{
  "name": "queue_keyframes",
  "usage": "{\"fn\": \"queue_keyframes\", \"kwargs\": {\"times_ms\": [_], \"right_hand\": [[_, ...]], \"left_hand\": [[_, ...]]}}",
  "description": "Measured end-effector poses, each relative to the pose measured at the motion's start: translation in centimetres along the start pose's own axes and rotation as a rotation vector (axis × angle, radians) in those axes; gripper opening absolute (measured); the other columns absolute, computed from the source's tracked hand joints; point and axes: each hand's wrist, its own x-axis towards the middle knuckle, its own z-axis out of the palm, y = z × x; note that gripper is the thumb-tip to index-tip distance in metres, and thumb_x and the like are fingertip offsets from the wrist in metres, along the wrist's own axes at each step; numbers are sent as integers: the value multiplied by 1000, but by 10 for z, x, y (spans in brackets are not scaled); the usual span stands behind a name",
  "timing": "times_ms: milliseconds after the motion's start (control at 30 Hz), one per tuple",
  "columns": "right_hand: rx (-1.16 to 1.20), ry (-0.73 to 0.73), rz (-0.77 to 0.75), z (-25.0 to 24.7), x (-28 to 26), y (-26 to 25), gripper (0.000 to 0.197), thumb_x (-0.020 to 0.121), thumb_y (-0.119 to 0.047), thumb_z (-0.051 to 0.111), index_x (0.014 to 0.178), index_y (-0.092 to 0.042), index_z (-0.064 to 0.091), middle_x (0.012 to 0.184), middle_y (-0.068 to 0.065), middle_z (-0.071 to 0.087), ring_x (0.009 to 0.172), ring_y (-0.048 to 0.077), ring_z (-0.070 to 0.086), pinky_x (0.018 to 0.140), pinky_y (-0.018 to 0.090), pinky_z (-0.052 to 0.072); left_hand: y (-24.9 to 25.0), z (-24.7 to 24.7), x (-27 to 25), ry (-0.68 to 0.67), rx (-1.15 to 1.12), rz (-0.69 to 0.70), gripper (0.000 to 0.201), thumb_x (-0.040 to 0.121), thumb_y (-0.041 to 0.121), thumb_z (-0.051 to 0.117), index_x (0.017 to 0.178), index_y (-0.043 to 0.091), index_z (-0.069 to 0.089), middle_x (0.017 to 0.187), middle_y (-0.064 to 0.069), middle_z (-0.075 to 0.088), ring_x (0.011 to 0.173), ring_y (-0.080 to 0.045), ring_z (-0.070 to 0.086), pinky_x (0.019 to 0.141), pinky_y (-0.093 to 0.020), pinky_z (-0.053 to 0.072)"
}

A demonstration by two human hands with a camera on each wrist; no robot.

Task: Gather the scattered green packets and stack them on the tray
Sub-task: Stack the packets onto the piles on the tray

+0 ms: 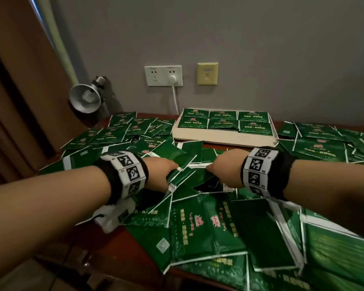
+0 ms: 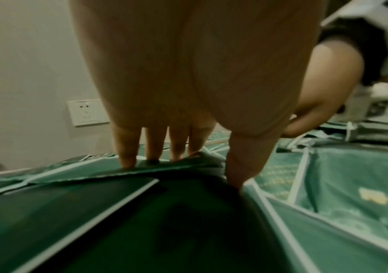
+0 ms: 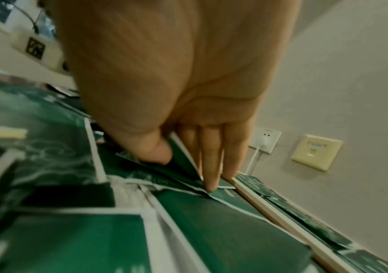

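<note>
Head view: left hand point(image 1: 159, 173) and right hand point(image 1: 226, 168) dig into the scattered flat green foil packets point(image 1: 198, 223) covering the dark wooden tabletop point(image 1: 114, 244); the shallow white tray point(image 1: 223, 136), six packets laid in it, lies straight ahead, nearer the right hand. Left wrist view: the left grip pinches a white-edged packet point(image 2: 169, 166), fingers above, thumb beside. Right wrist view: the right grip pinches a packet point(image 3: 183, 162); the tray rim is just beyond the fingertips.
</note>
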Motion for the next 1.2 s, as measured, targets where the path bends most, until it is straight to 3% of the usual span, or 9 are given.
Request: {"fn": "queue_keyframes", "kwargs": {"times_ms": [100, 267, 433, 500, 600, 700, 833, 1033, 1200], "right_hand": [[64, 8, 32, 3, -16, 6, 40, 94, -14, 47, 131, -25, 57, 112, 0, 65, 99, 23, 63, 71, 28, 48], [187, -25, 137, 2, -56, 28, 23, 94, -26, 47, 103, -23, 68, 95, -2, 67, 85, 20, 60, 71, 25, 46], [380, -32, 258, 5, -72, 51, 20, 89, -26, 53, 101, -19, 68, 94, 1, 64, 88, 21, 58, 78, 27, 50], [385, -52, 296, 12, -67, 52, 26, 86, -28, 55, 106, -17, 68, 102, 4, 66, 94, 23, 61, 82, 30, 52], [303, -21, 301, 22, -59, 48, 35, 85, -34, 61, 116, -17, 64, 111, 6, 67, 101, 26, 63, 78, 30, 52], [325, -10, 242, 30, -52, 39, 49, 84, -48, 66, 122, -19, 56, 114, 4, 63, 101, 24, 60, 76, 27, 46], [363, -2, 230, 32, -39, 30, 61, 77, -55, 70, 119, -12, 61, 111, 7, 68, 100, 26, 64, 79, 33, 52], [491, -52, 193, 29, -37, 27, 32, 84, -35, 66, 95, -5, 66, 82, 7, 55, 72, 19, 46, 63, 26, 41], [491, -59, 227, 27, -41, 27, 14, 87, -25, 62, 85, -14, 53, 82, 5, 50, 71, 20, 43, 58, 25, 37]], "left_hand": [[-1, -4, -13, 61, -23, -3, 40, 92, 23, 58, 131, 19, 53, 126, -5, 60, 112, -24, 57, 96, -38, 48], [3, -22, -35, 257, 69, 4, 30, 84, 11, 62, 108, 29, 64, 99, 5, 64, 93, -19, 61, 75, -32, 50], [29, -43, -38, 278, -18, 91, 47, 83, 1, 51, 119, 30, 56, 97, 8, 55, 76, -10, 51, 56, -22, 41], [43, -37, -30, 248, -44, 117, 49, 84, 1, 56, 124, 29, 53, 111, 5, 59, 90, -14, 56, 67, -25, 50], [52, -21, -13, 292, 86, 87, 50, 82, 10, 64, 127, 26, 50, 123, 0, 53, 112, -19, 48, 95, -39, 48], [55, -6, -9, 350, 75, -45, 41, 89, 45, 57, 122, 22, 49, 119, -4, 49, 105, -20, 49, 89, -39, 51], [70, 13, -4, 81, 121, -166, 85, 75, 81, 48, 135, 21, 40, 133, -11, 42, 116, -30, 49, 91, -46, 49], [73, 8, -4, 116, 126, -55, 48, 85, 36, 67, 122, 14, 45, 120, -12, 46, 110, -31, 53, 91, -42, 50], [59, 2, -13, 295, 111, 53, 20, 91, 5, 54, 109, 14, 53, 104, -5, 57, 97, -26, 60, 77, -33, 48]]}}
